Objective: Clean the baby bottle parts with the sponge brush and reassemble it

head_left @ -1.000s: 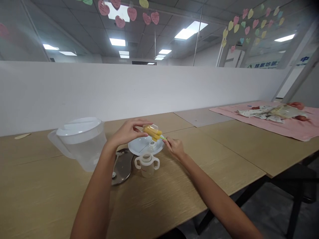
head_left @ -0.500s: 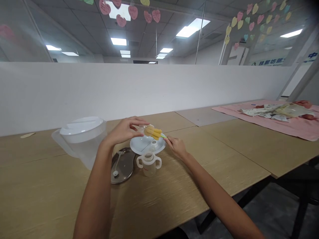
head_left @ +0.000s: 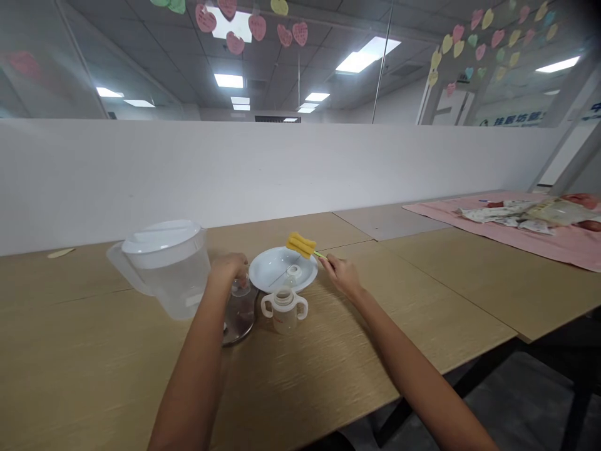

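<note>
My right hand [head_left: 342, 274] is closed round the green handle of a yellow sponge bottle brush [head_left: 300, 244], held over the far rim of a white bowl [head_left: 263, 275]. Over the metal tray [head_left: 241, 318], my left hand [head_left: 229, 266] has its fingers closed on a clear plastic cap [head_left: 241, 287]. A small clear bottle part with a white collar [head_left: 294, 271] lies in the bowl. In front of the bowl stands an open baby bottle with two handles [head_left: 284, 310]. My left arm hides part of the tray.
A lidded clear plastic pitcher [head_left: 173, 266] stands left of the tray. A flat pale wooden piece [head_left: 61, 253] lies at the far left. On the right, a pink cloth [head_left: 488, 237] bears fabric items [head_left: 511, 213]. A white wall [head_left: 282, 169] runs behind the table.
My left hand has moved from the brush head down and left to the tray, with the clear cap now off the brush. The yellow sponge is fully uncovered.
</note>
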The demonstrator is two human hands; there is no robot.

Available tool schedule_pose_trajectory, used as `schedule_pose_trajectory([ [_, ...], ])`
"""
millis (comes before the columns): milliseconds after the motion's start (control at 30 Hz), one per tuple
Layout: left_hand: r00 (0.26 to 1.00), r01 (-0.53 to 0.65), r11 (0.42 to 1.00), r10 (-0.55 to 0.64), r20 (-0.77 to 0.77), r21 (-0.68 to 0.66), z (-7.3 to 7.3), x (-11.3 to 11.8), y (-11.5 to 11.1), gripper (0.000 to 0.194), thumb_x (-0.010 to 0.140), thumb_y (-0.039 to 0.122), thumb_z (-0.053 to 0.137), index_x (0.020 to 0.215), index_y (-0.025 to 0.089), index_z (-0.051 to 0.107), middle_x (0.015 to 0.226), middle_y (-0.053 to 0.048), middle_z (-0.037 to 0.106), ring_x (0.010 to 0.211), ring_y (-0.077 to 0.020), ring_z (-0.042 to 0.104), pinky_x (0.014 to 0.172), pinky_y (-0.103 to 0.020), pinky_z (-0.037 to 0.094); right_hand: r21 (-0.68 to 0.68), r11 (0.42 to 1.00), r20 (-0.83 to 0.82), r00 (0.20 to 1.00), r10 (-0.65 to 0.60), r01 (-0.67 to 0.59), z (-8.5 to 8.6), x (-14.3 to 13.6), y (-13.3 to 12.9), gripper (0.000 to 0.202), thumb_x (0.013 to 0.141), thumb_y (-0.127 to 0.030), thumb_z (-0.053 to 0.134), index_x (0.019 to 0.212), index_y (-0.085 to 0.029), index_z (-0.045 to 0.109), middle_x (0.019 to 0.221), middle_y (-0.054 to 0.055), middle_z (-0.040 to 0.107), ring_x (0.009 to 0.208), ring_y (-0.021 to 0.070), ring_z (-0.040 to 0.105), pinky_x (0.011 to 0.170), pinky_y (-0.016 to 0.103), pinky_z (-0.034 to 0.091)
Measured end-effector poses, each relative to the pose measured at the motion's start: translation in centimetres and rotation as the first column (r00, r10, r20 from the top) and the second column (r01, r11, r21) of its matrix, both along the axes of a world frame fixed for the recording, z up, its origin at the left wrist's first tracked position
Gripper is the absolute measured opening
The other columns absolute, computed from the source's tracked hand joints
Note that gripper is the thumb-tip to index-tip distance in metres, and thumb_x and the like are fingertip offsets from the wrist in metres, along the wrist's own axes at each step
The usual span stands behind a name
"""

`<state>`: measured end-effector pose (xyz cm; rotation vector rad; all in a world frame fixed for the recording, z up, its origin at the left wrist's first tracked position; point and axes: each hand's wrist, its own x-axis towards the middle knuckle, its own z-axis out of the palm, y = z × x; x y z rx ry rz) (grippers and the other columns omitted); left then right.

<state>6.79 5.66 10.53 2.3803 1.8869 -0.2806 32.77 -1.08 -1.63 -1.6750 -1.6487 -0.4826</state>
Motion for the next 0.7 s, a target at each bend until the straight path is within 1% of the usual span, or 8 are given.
schedule_pose_trajectory([
  [100, 0.999, 0.035, 0.999, -0.034, 0.018, -0.028, -1.0, 0.3, 0.2, 0.047, 0.050, 0.019, 0.071, 0.097, 0.023, 0.066, 0.094, -0.010, 0.070, 0.080, -0.0261, 0.065, 0.066, -0.030, 0.049, -0.010, 1.000, 0.004, 1.000, 0.005, -0.005, -0.1, 0.0, 0.0, 0.056, 0.091, -0.052, 0.018, 0.064, -0.018, 0.052, 0.054, 0.004, 0.056, 0.047, 0.0113, 0.044, 0.049, 0.024, 0.020],
  [200, 0.997, 0.069, 0.997, -0.068, 0.038, -0.034, -1.4, 0.1, 0.4, 0.039, 0.051, 0.019, 0.069, 0.090, 0.023, 0.068, 0.090, -0.009, 0.071, 0.077, -0.0242, 0.065, 0.065, -0.029, 0.049, -0.027, 1.000, 0.001, 1.000, -0.002, 0.002, -0.1, 0.0, 0.0, 0.055, 0.091, -0.052, 0.020, 0.065, -0.018, 0.053, 0.054, 0.004, 0.056, 0.047, 0.0115, 0.044, 0.048, 0.024, 0.019],
  [300, 0.995, 0.086, 0.996, -0.087, 0.047, 0.018, -0.9, 0.0, 0.3, 0.049, 0.051, 0.018, 0.069, 0.100, 0.022, 0.064, 0.100, -0.012, 0.068, 0.085, -0.0277, 0.064, 0.068, -0.032, 0.049, -0.030, 0.999, 0.002, 1.000, -0.014, 0.014, 0.0, 0.1, 0.0, 0.054, 0.091, -0.052, 0.020, 0.065, -0.018, 0.052, 0.055, 0.004, 0.056, 0.047, 0.0115, 0.044, 0.048, 0.024, 0.018],
  [367, 0.991, 0.117, 0.991, -0.121, 0.064, 0.070, -0.3, 0.4, 0.1, 0.054, 0.055, 0.018, 0.068, 0.108, 0.021, 0.061, 0.109, -0.014, 0.064, 0.094, -0.0289, 0.061, 0.074, -0.034, 0.048, -0.020, 1.000, -0.001, 1.000, -0.020, 0.020, 0.1, 0.1, -0.1, 0.053, 0.091, -0.052, 0.020, 0.065, -0.018, 0.052, 0.055, 0.004, 0.056, 0.047, 0.0113, 0.044, 0.048, 0.024, 0.018],
  [467, 0.960, 0.234, 0.966, -0.248, 0.132, 0.113, -0.2, 2.0, -0.4, 0.047, 0.070, 0.020, 0.056, 0.117, 0.022, 0.055, 0.115, -0.009, 0.061, 0.102, -0.0224, 0.058, 0.082, -0.028, 0.045, 0.008, 1.000, -0.020, 0.999, -0.026, 0.026, 0.2, 0.3, -0.1, 0.054, 0.091, -0.052, 0.020, 0.065, -0.017, 0.051, 0.054, 0.003, 0.056, 0.046, 0.0108, 0.043, 0.048, 0.024, 0.018],
  [533, 0.919, 0.332, 0.936, -0.349, 0.185, 0.115, -1.0, 3.6, -0.7, 0.041, 0.079, 0.020, 0.046, 0.119, 0.022, 0.054, 0.118, -0.005, 0.060, 0.103, -0.0171, 0.057, 0.084, -0.022, 0.043, 0.032, 0.999, -0.037, 0.999, -0.030, 0.031, 0.1, 0.3, -0.1, 0.055, 0.091, -0.053, 0.020, 0.064, -0.017, 0.052, 0.054, 0.003, 0.055, 0.046, 0.0105, 0.043, 0.048, 0.023, 0.019],
  [600, 0.881, 0.408, 0.907, -0.421, 0.217, 0.100, -2.3, 5.1, -0.9, 0.036, 0.082, 0.021, 0.041, 0.115, 0.020, 0.058, 0.118, -0.004, 0.060, 0.103, -0.0161, 0.057, 0.084, -0.019, 0.041, 0.047, 0.998, -0.049, 0.998, -0.025, 0.028, 0.0, 0.3, -0.1, 0.056, 0.091, -0.053, 0.019, 0.064, -0.017, 0.052, 0.053, 0.003, 0.055, 0.046, 0.0103, 0.042, 0.048, 0.023, 0.019],
  [700, 0.852, 0.478, 0.878, -0.472, 0.225, 0.032, -4.3, 6.4, -0.7, 0.029, 0.078, 0.026, 0.051, 0.101, 0.019, 0.066, 0.103, -0.003, 0.067, 0.095, -0.0183, 0.060, 0.078, -0.020, 0.043, 0.053, 0.999, -0.053, 0.999, -0.006, 0.009, 0.0, 0.2, -0.1, 0.057, 0.091, -0.054, 0.018, 0.064, -0.017, 0.052, 0.052, 0.003, 0.054, 0.045, 0.0099, 0.042, 0.048, 0.022, 0.019],
])
